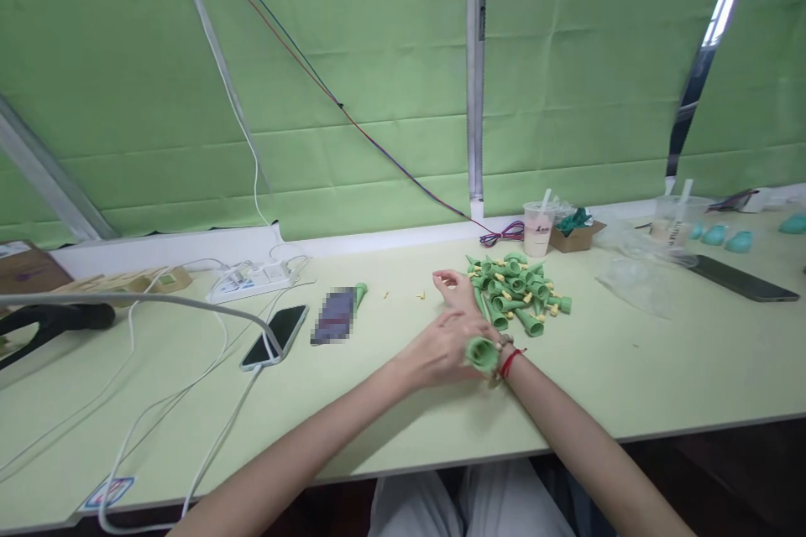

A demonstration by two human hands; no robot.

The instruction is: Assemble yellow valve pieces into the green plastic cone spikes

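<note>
Just right of the frame's centre, a green cone-shaped plastic piece (482, 351) sits with its open round mouth turned toward the camera, held in the curled fingers of the left hand (441, 348). The right hand (458, 292) crosses behind it, wrist with a red string bracelet (509, 362) lying just beside the cone; its fingers are loosely curled toward the left, and whether they pinch anything cannot be told.

Directly beyond the hands, a little up and right, lies a pile of green cones (516, 289) mixed with small yellow pegs (a few more yellow bits (420, 295) are scattered to the left of the right hand). All of this rests on a pale green table (661, 361).

Further up and right stand a plastic cup with a straw (539, 228), a small cardboard box (576, 233), a second clear cup (675, 221), crumpled clear plastic bags (635, 281) and a dark phone (743, 278) lying flat. Teal rounded pieces (724, 237) sit near the right edge.

Left of centre lie a blurred-out card or phone (333, 315), a smartphone (275, 336) plugged into a white cable (189, 403), and a white power strip (252, 278) farther back. A green fabric backdrop (353, 59) fills the upper half of the frame.
</note>
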